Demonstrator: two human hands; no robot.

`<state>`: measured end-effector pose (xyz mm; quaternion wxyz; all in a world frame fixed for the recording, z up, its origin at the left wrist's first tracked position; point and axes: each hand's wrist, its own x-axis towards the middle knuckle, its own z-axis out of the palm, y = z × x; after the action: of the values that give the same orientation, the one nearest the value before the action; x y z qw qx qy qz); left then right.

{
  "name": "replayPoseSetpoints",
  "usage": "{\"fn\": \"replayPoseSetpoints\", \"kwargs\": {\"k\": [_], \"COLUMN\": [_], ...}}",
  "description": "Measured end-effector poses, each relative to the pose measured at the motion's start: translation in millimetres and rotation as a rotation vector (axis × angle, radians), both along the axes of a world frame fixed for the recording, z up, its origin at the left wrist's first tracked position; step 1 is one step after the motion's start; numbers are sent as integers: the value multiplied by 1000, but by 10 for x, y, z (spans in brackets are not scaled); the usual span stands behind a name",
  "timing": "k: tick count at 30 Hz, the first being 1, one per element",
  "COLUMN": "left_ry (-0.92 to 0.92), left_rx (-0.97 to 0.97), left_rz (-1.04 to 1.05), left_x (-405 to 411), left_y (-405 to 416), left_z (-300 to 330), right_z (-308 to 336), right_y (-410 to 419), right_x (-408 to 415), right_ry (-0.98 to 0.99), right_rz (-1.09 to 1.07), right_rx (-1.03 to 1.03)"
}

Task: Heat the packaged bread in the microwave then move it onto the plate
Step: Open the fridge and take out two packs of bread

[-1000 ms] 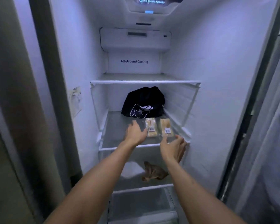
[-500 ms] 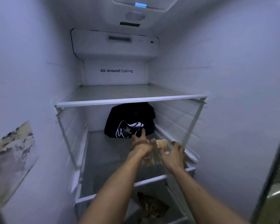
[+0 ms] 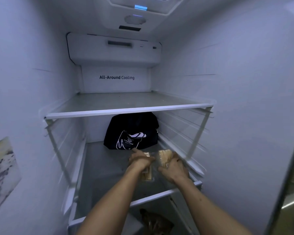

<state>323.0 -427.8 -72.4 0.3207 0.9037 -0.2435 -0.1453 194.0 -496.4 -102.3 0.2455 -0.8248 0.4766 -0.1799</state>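
Observation:
Two clear packs of pale sliced bread lie side by side on the middle fridge shelf (image 3: 100,168). My left hand (image 3: 140,161) covers the left bread pack (image 3: 147,176), fingers curled over its top. My right hand (image 3: 174,168) closes around the right bread pack (image 3: 163,154), whose far end sticks out beyond my fingers. Both hands hide most of the packs. Whether either pack is off the shelf cannot be told.
A black bag with a white logo (image 3: 131,131) stands at the back of the same shelf, just behind my hands. A glass shelf (image 3: 129,112) hangs above. A brown crumpled item (image 3: 155,221) lies on the shelf below. The fridge walls close in on both sides.
My head has moved closer into the fridge. Both hands went from hovering at the shelf's front edge to resting on the two bread packs and closing on them.

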Motion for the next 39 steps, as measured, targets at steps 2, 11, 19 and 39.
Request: {"fn": "replayPoseSetpoints", "kwargs": {"k": [2,11,19,39], "left_ry": [-4,-3,-60,428], "left_rx": [20,-72,-318,-678], "left_rz": [9,87,168,94], "left_x": [-15,-236,-974,-2955], "left_y": [77,607,1320,3236], "left_z": [-28,-222,-175,-956], "right_z": [23,-196,36,-659], "right_y": [-12,-25,1016,2971], "right_x": [-15,-105,-875,-2796], "right_ry": [-17,-35,-331,-307], "right_rz": [-33,-92,-83,-142], "right_rx": [47,211,113,177]}}
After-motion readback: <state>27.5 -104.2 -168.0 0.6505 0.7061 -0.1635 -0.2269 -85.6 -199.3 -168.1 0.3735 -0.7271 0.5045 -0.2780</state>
